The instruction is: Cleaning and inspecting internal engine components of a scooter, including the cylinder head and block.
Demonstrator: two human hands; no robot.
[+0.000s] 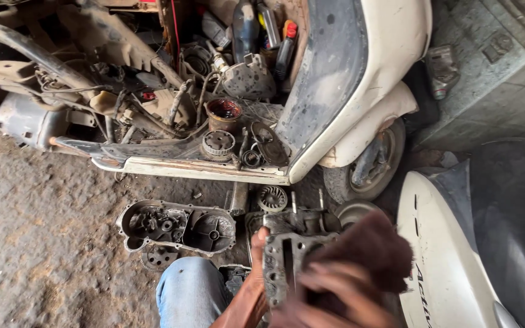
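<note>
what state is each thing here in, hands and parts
left hand: gripping the engine block's left edge
right hand: blurred, pressing a rag on the block
engine block: held up, dirty
dark rag: bunched against the block
crankcase cover: lying open side up on the ground
scooter: partly stripped, floorboard piled with parts
front wheel: on, resting on the ground

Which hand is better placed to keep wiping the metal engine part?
Probably the right hand: it lies over the brown rag, blurred against the engine part. The left hand grips the part's edge.
</note>
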